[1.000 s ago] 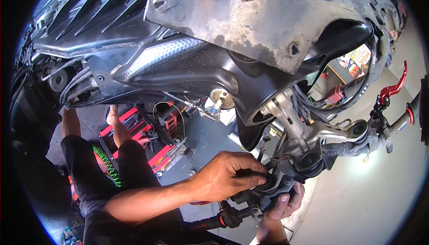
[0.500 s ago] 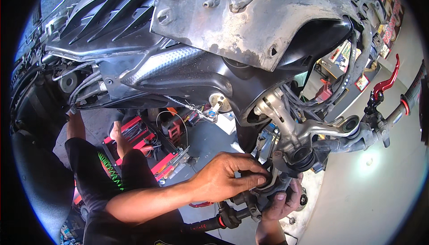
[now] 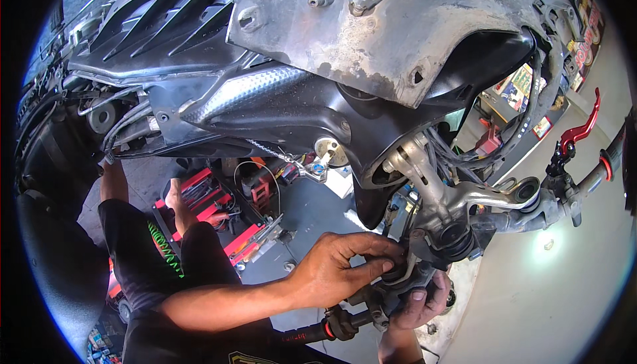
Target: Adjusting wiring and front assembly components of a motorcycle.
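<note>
My left hand (image 3: 348, 268) pinches a dark fitting on the steering assembly, beside a silver triple clamp (image 3: 438, 211); what lies inside the pinch is partly hidden. Below and to the right, my right hand (image 3: 419, 307) curls its fingers round the underside of a dark metal clamp (image 3: 378, 314). A black handlebar grip (image 3: 302, 335) with a red ring runs beneath my left forearm. At the right, the other end of the bar (image 3: 587, 185) carries a red lever (image 3: 580, 128).
A motorcycle's black frame (image 3: 279, 125) and weathered panel (image 3: 338, 39) fill the upper view. A red tool cart (image 3: 244, 238) with tools stands below, beside my outstretched legs (image 3: 136, 251) and bare feet. A white surface (image 3: 531, 297) lies at the right; shelving with items (image 3: 504, 98) shows through the frame.
Both hands hold almost the same places on the steering assembly, with slight finger movement. The camera view has shifted a little, so more of the shelving at the upper right shows.
</note>
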The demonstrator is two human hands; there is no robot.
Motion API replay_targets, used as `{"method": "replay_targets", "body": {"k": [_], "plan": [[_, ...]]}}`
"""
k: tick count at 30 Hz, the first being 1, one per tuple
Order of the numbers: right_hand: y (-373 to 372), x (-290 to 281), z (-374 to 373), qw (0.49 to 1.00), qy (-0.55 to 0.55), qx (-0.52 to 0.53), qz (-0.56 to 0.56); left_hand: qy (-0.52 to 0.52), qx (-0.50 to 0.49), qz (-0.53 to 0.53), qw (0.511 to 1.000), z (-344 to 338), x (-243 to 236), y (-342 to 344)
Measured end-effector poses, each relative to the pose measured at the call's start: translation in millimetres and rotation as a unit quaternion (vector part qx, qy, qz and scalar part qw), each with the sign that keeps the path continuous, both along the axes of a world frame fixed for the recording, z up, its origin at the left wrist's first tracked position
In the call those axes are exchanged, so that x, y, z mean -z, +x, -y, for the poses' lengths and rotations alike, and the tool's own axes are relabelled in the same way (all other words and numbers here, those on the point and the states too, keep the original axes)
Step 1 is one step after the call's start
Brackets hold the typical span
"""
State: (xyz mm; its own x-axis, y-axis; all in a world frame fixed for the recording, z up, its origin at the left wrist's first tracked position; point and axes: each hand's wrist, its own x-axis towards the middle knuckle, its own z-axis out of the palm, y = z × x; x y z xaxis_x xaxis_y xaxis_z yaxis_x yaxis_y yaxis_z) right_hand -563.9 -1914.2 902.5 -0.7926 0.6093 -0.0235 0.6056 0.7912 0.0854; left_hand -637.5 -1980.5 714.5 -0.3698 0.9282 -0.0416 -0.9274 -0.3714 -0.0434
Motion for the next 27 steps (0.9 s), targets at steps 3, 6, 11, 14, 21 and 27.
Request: {"method": "replay_targets", "body": {"k": [3,6,11,14,21,27], "plan": [[0.7,-1.1,-0.7,1.0,0.008,-0.005,0.005,-0.007,0.005,0.029,1.0,-2.4,-3.1,0.5],[3.3,-2.3,-0.9,1.0,0.023,-0.002,0.001,-0.019,0.033,0.055,0.998,-1.1,-2.5,-3.0],[0.7,0.0,0.3,0.999,0.031,-0.007,0.0,-0.026,0.067,-0.003,0.997,-0.8,5.5,-0.5],[-2.6,-0.4,0.0,0.999,0.029,-0.011,0.01,0.002,0.092,-0.07,0.993,-1.2,11.9,-3.3],[-2.5,3.2,0.6,1.0,0.009,-0.013,-0.01,0.046,0.069,-0.04,0.996,-1.8,13.8,-2.9],[-5.1,3.6,4.2,1.0,0.009,-0.002,0.006,0.063,0.021,-0.013,0.998,-2.0,14.8,4.1]]}}
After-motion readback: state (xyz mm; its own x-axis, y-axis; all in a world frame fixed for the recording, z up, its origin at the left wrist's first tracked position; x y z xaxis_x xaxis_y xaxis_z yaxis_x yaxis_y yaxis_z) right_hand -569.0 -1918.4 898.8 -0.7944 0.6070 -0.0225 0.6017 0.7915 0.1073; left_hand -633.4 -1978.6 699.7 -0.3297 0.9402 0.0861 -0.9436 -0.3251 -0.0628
